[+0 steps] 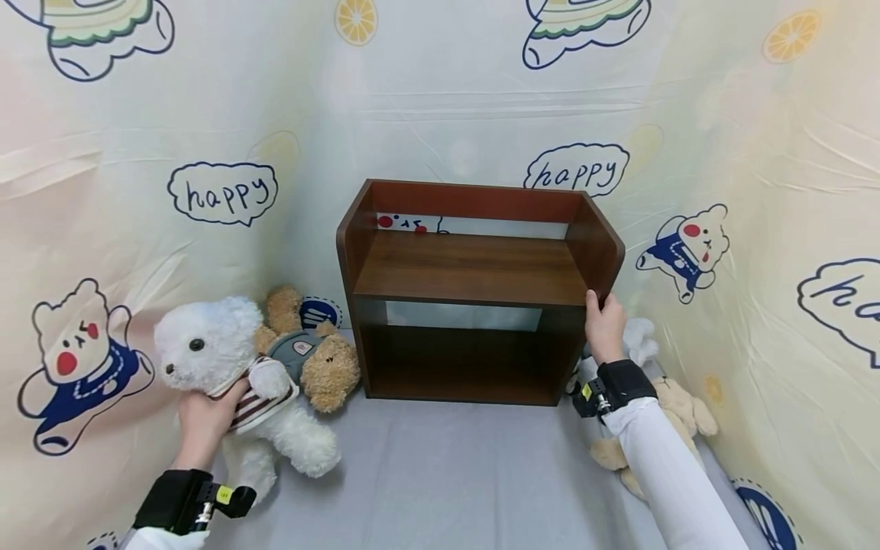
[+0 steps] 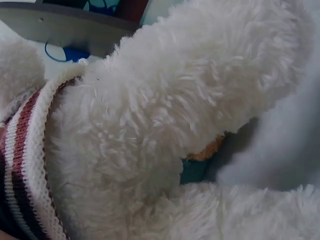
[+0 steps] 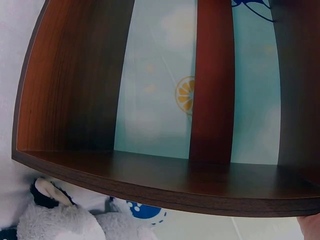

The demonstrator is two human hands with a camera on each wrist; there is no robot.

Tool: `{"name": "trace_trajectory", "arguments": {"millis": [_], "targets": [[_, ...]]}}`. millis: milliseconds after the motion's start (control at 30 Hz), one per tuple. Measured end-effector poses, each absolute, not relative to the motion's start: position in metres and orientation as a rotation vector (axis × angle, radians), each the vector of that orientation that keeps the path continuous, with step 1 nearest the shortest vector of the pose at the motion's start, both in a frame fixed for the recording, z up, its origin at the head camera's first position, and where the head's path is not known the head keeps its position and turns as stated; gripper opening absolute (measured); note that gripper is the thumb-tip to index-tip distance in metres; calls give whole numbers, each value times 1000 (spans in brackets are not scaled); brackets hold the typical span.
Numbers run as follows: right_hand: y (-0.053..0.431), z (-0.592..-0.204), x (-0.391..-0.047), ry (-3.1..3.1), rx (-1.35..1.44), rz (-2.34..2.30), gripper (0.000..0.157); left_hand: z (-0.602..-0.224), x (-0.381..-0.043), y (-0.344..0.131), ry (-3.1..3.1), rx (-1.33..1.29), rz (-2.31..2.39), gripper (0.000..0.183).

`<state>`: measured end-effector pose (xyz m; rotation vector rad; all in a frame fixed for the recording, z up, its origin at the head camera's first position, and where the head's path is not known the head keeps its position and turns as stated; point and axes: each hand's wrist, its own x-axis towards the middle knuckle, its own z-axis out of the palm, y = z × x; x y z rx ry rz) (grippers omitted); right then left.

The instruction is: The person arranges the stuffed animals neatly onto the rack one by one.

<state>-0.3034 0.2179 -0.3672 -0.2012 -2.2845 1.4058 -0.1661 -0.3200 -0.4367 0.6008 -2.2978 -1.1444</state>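
Note:
My left hand (image 1: 206, 420) grips a white plush toy (image 1: 209, 344) by the chest, where it wears a striped knit sweater (image 1: 257, 405). Its shaggy fur (image 2: 150, 110) and the sweater's hem (image 2: 35, 165) fill the left wrist view, and most of that hand is hidden there. At the right, my right hand (image 1: 606, 328) holds the front edge of the side panel of a brown wooden shelf (image 1: 474, 267). In the right wrist view the shelf's side board (image 3: 175, 182) runs across, with a bit of the hand (image 3: 309, 227) at the lower right corner.
A brown teddy bear (image 1: 330, 370) in a grey-blue top lies between the white toy and the shelf. Right of the shelf are a beige plush toy (image 1: 681, 405) and a grey plush toy (image 3: 60, 220). Printed cloth (image 1: 440, 137) hangs behind a grey surface (image 1: 440, 473).

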Motion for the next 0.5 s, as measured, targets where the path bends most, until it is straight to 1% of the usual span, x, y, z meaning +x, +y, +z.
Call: {"name": "trace_trajectory", "arguments": {"millis": [133,233,500], "targets": [[218,-367,-303,-2278,-204,1385,38,-433,-166,-312,-2233,498,-1128,66],[219,-367,-303,-2270,-206,1384,38,-430,-166,-308,-2211,433,-1109,71],[219,-367,-303,-2272,-216,1394,41,-420,-163,-289,-2184,325,-1121,78]]}}
